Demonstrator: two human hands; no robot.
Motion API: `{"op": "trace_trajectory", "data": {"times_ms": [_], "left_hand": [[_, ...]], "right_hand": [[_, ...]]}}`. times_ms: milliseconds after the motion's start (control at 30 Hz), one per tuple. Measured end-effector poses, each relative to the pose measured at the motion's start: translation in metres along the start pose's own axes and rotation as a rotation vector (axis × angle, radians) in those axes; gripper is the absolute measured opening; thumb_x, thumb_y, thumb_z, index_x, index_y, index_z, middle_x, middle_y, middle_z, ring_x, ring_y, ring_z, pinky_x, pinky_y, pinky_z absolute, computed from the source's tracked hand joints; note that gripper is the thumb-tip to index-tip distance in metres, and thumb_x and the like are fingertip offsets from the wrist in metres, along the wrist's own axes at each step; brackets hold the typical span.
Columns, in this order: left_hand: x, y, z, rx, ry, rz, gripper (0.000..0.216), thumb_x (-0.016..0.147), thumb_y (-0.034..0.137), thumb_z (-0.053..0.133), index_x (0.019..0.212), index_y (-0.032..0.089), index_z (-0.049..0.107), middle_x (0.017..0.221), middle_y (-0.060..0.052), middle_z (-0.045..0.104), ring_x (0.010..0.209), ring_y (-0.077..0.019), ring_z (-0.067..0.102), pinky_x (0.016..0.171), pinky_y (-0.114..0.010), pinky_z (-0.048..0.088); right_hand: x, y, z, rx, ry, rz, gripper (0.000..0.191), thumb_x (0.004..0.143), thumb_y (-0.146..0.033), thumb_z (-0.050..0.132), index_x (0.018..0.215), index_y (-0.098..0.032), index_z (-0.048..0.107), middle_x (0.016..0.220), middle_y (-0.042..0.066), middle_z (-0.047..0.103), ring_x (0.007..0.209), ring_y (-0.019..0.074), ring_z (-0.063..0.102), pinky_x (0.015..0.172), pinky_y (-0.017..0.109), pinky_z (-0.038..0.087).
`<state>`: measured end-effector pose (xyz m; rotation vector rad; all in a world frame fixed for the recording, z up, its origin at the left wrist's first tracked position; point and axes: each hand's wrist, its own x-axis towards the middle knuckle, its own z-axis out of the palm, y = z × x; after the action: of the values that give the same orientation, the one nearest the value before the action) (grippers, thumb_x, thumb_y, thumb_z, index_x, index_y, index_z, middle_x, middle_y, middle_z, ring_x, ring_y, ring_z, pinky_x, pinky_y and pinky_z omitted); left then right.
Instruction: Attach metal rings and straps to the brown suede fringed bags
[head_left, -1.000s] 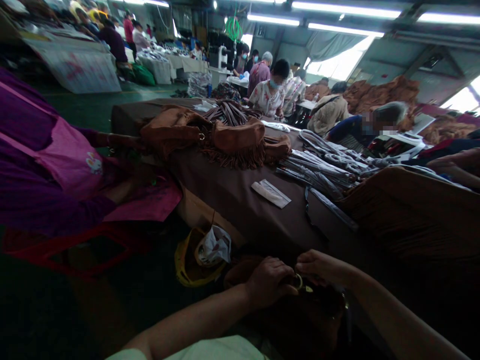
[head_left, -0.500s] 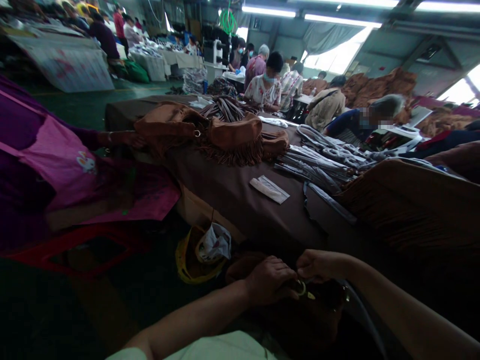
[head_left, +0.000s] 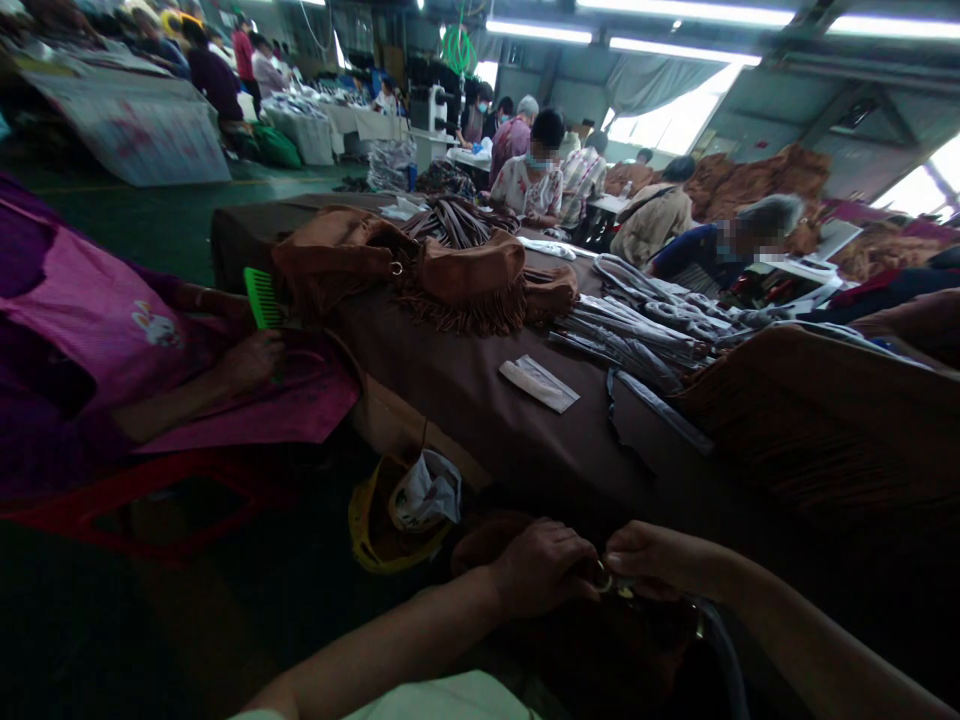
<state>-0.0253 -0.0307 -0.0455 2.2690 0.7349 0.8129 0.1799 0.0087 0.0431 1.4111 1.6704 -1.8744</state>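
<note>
A dark brown suede bag [head_left: 486,535] lies in my lap, much of it lost in shadow. My left hand [head_left: 546,565] is closed on the bag's edge beside a gold-coloured metal ring [head_left: 604,578]. Close on its right, my right hand [head_left: 651,558] pinches a small gold-coloured metal clasp [head_left: 625,591] at the ring; whether the two are linked cannot be made out. A grey-wrapped strap [head_left: 724,650] hangs down below my right wrist.
Fringed brown bags [head_left: 469,265] lie on the brown-covered table [head_left: 450,370], with grey-wrapped straps [head_left: 630,325] and a plastic packet [head_left: 540,383]. A yellow basket [head_left: 367,540] stands left of my hands. At left, a co-worker in a pink apron [head_left: 105,310] holds a green comb [head_left: 262,298].
My right hand has moved slightly down and right, its fingers now over the clasp. My left hand stays at the ring. The co-worker's hand has come back from the bags, and a green comb shows.
</note>
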Motion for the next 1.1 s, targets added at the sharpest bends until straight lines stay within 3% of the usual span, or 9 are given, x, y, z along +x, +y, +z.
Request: {"op": "trace_trajectory", "data": {"times_ms": [100,233,367,600,667,833,900,1000,1100], "left_hand": [[0.004,0.003,0.001,0.125,-0.063,0.043,0.055,0.084,0.067,0.046,0.102,0.016,0.057,0.097,-0.007,0.067,0.09,-0.0208,0.062,0.083,-0.033,0.04],[0.009,0.006,0.005,0.265,-0.091,-0.032,0.058,0.085,0.07,0.038,0.086,0.015,0.055,0.085,-0.007,0.067,0.082,-0.0219,0.064,0.076,-0.033,0.042],[0.011,0.014,0.001,0.236,-0.086,-0.154,0.051,0.088,0.065,0.039,0.089,0.017,0.055,0.086,-0.005,0.068,0.081,-0.0216,0.066,0.071,-0.031,0.044],[0.009,0.031,-0.011,0.185,-0.183,-0.349,0.04,0.09,0.057,0.043,0.091,0.019,0.056,0.089,-0.003,0.069,0.079,-0.0222,0.067,0.065,-0.029,0.045],[0.008,0.03,-0.01,0.176,-0.181,-0.347,0.036,0.09,0.054,0.046,0.092,0.02,0.055,0.09,-0.002,0.069,0.08,-0.0219,0.067,0.065,-0.028,0.044],[0.005,0.019,-0.003,0.155,-0.117,-0.216,0.036,0.087,0.056,0.052,0.091,0.02,0.054,0.089,-0.002,0.069,0.083,-0.0206,0.066,0.072,-0.03,0.044],[0.004,0.016,-0.001,0.152,-0.093,-0.141,0.039,0.087,0.058,0.05,0.091,0.019,0.054,0.09,-0.002,0.068,0.085,-0.0207,0.065,0.076,-0.031,0.043],[0.004,0.016,0.0,0.131,-0.077,-0.098,0.04,0.088,0.058,0.048,0.092,0.019,0.055,0.09,-0.002,0.068,0.086,-0.02,0.065,0.075,-0.031,0.042],[0.002,0.019,-0.001,0.098,-0.085,-0.099,0.035,0.089,0.054,0.051,0.094,0.019,0.055,0.09,-0.002,0.069,0.085,-0.0192,0.066,0.074,-0.03,0.041]], "right_hand": [[-0.001,0.001,0.0,0.003,-0.001,0.007,0.055,0.071,-0.071,0.058,0.063,-0.017,0.047,0.043,-0.008,0.042,0.032,0.0027,0.028,0.032,0.017,0.021],[-0.002,0.002,-0.001,0.005,0.012,0.003,0.058,0.072,-0.073,0.055,0.064,-0.015,0.051,0.043,-0.006,0.044,0.031,0.0025,0.029,0.031,0.017,0.02],[-0.005,0.005,0.002,0.027,0.038,-0.018,0.06,0.076,-0.073,0.049,0.068,-0.013,0.056,0.041,-0.007,0.04,0.031,0.0029,0.027,0.031,0.017,0.019],[-0.005,0.01,0.017,0.012,0.106,-0.022,0.06,0.08,-0.072,0.042,0.072,-0.015,0.056,0.04,-0.008,0.038,0.031,0.0039,0.025,0.032,0.019,0.017],[-0.007,0.009,0.023,-0.039,0.162,-0.008,0.058,0.082,-0.071,0.04,0.069,-0.016,0.053,0.041,-0.007,0.039,0.032,0.0047,0.028,0.034,0.019,0.019],[-0.019,0.005,0.037,-0.392,0.464,-0.098,0.047,0.09,-0.056,0.041,0.066,-0.017,0.051,0.055,-0.002,0.05,0.049,0.0069,0.042,0.047,0.02,0.028],[-0.021,0.007,0.037,-0.265,0.382,-0.098,0.048,0.088,-0.061,0.041,0.072,-0.017,0.053,0.055,-0.004,0.049,0.046,0.0064,0.039,0.044,0.019,0.026],[-0.021,0.011,0.033,0.068,0.137,-0.059,0.056,0.083,-0.07,0.042,0.076,-0.016,0.055,0.046,-0.007,0.041,0.035,0.0047,0.029,0.035,0.018,0.022],[-0.022,0.012,0.032,0.188,0.069,-0.066,0.054,0.08,-0.068,0.049,0.072,-0.014,0.056,0.043,-0.008,0.039,0.034,0.0034,0.026,0.034,0.017,0.021]]}}
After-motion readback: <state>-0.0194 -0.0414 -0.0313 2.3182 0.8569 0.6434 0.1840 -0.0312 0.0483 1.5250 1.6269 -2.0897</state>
